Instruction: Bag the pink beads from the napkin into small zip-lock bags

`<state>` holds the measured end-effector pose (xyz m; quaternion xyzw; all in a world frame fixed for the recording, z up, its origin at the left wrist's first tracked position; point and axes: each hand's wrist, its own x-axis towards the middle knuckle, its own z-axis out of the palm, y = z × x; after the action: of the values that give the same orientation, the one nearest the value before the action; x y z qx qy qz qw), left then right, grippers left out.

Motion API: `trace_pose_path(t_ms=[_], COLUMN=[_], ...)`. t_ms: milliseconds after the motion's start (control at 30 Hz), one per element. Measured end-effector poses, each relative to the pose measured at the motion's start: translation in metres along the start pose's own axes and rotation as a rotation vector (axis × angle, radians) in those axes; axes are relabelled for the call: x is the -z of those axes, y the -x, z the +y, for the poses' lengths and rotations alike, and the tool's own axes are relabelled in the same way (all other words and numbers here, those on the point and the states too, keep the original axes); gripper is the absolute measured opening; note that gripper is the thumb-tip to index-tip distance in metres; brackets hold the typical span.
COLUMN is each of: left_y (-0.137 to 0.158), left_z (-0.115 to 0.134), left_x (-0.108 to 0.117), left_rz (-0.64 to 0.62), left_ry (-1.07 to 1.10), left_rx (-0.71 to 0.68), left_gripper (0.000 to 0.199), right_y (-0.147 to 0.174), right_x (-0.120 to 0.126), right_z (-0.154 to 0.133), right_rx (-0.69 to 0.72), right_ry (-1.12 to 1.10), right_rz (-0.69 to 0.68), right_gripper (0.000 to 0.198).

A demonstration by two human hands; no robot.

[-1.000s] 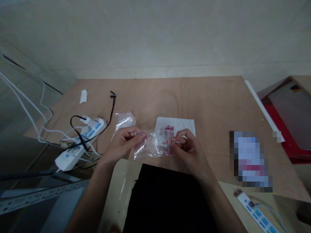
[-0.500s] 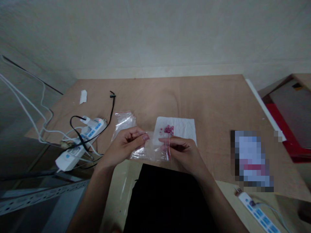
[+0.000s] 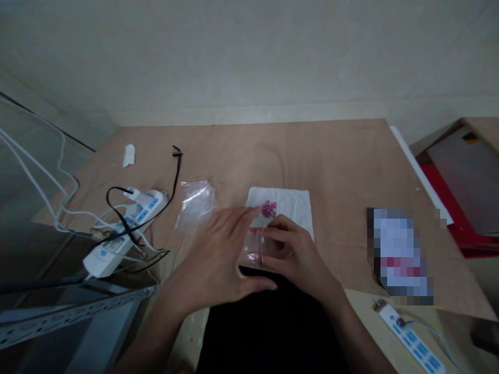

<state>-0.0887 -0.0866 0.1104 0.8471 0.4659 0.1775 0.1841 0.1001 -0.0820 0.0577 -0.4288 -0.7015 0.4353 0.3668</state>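
Observation:
A clear zip bag (image 3: 251, 249) with a red seal line is gripped at its seal end by my right hand (image 3: 298, 252), its fingers bent around the opening. My left hand (image 3: 218, 259) is spread apart, thumb low and fingers forward, in front of the bag and hiding part of it. Whether it touches the bag I cannot tell. Just beyond the hands, a small heap of pink beads (image 3: 268, 209) rests on a white paper sheet (image 3: 294, 202). To the left lies a stack of clear zip bags (image 3: 197, 200), partly behind my left hand.
On the left, a white power strip (image 3: 127, 234) sits among tangled cables, with a black cable (image 3: 178, 176) and a white scrap (image 3: 129, 155) nearby. A blurred-out phone-like object (image 3: 397, 249) lies right. Another power strip (image 3: 413, 335) is below the table edge.
My left hand has let go of the zip bag's far end and opened, moving right toward the seal. My right hand has shifted slightly left and down with the bag.

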Motion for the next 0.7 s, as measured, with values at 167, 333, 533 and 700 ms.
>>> trace_pose_path(t_ms=[167,333,533,700], left_y=[-0.009,-0.002,0.021,0.031], left_z=[0.005,-0.004,-0.011,-0.017], left_x=[-0.026,-0.034,-0.048,-0.053], left_rz=[-0.175,-0.041,0.060,0.068], left_ry=[0.028,0.167,0.240,0.240], left_rx=[0.049,0.142,0.217,0.253], left_gripper=[0.033,0.029,0.046,0.039], right_y=[0.005,-0.011,-0.061,-0.075], right_x=[0.002,0.026,0.044,0.044], right_z=[-0.007,0.028,0.075,0.078], right_rx=[0.093,0.111,0.097,0.164], right_ry=[0.056,0.144,0.612,0.708], right_rz=[-0.033,0.103,-0.125,-0.277], right_gripper=[0.018,0.017,0.024,0.021])
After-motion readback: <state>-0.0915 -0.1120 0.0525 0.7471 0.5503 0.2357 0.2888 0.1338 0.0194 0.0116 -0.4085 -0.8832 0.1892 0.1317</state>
